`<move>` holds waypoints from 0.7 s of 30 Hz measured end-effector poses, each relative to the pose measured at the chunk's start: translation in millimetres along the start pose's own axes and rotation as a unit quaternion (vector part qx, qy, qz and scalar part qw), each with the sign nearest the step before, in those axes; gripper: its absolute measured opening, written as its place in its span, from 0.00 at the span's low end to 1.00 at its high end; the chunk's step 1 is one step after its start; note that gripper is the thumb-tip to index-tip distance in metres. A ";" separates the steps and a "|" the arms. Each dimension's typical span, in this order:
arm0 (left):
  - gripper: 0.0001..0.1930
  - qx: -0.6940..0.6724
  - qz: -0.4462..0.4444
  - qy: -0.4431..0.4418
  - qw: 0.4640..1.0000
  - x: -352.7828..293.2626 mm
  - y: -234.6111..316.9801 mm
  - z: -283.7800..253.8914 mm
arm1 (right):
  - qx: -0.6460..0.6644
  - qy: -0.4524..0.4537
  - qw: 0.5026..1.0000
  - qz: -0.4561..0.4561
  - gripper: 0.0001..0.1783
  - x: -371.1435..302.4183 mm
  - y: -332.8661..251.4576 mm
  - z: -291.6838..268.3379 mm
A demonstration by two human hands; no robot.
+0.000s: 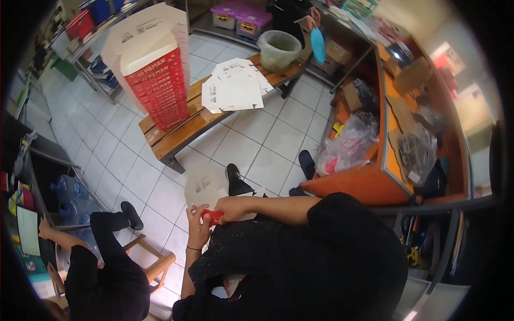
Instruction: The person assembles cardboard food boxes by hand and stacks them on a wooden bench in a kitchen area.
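Observation:
Above my lap is a carton blank (205, 183), white on the broad panel that stretches away from me, with a red edge near my fingers. My left hand (198, 227) pinches that red edge from the left, a dark band round its wrist. From the other side, my right hand (234, 209) grips the same edge, fingers closed and close to the left hand. Part of the carton is hidden under my hands and right forearm.
A wooden bench (184, 140) ahead bears a tall stack of red-and-white cartons (155, 80), flat white blanks (234, 88) and a bucket (279, 49). A person (110, 267) sits at left beside a wooden stool (155, 261). An orange cabinet (342, 190) with plastic bags (350, 142) stands right.

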State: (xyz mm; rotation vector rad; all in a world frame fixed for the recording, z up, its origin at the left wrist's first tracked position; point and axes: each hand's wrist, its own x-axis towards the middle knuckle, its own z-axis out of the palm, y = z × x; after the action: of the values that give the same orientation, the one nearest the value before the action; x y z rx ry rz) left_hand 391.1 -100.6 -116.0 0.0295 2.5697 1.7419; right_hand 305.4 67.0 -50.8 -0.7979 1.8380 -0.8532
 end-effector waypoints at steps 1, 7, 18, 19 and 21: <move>0.18 0.042 0.007 -0.011 0.999 6.6 19.7 -4.8 | -0.028 0.019 0.999 -0.013 0.12 -0.3 0.2 -2.6; 0.15 0.012 -0.021 0.105 0.994 2.7 -6.5 6.8 | 0.258 0.070 0.964 0.001 0.18 -24.5 21.5 -32.2; 0.08 -0.283 -0.059 0.200 0.936 -4.9 -5.9 4.3 | -0.139 0.249 0.914 -0.288 0.16 -16.6 -16.8 -29.2; 0.08 -0.289 -0.095 0.218 0.927 -1.2 -1.9 1.7 | -0.135 0.295 0.906 -0.273 0.16 -15.4 -18.3 -30.3; 0.07 -0.301 -0.105 0.214 0.923 1.2 8.4 -5.5 | -0.141 0.379 0.882 -0.242 0.15 -11.4 -18.4 -31.4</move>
State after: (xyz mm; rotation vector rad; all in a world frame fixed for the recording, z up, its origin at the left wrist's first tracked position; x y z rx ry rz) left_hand 389.6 -102.5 -106.1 -0.6848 2.0145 2.5726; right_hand 283.6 73.0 -20.1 -1.2645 2.5384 -1.3734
